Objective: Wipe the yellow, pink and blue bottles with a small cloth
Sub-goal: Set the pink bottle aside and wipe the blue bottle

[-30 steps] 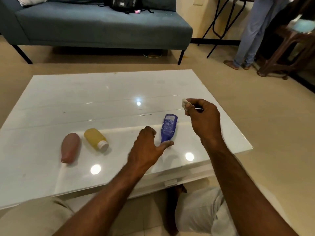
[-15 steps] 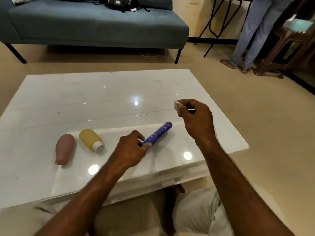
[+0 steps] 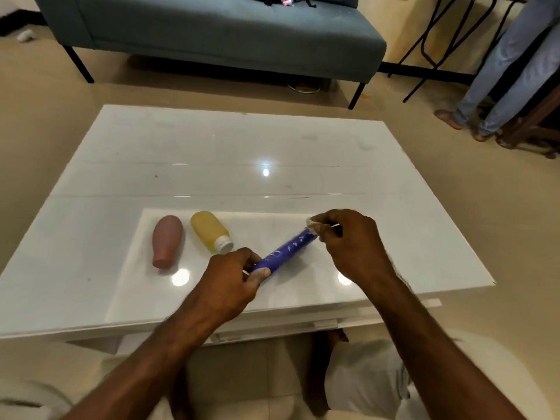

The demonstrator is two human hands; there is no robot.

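Observation:
My left hand grips the near end of the blue bottle, which is held tilted above the white table. At the bottle's far end my right hand pinches a small white cloth that touches the bottle's tip. The pink bottle and the yellow bottle with a white cap lie side by side on the table, left of my hands.
A grey-blue sofa stands beyond the table. At the far right a person's legs stand beside dark wooden furniture and a black metal frame. My knees sit under the table's near edge.
My left hand closed on the blue bottle and lifted it at a slant. My right hand brought the cloth down to the bottle's far end. The camera tilted down.

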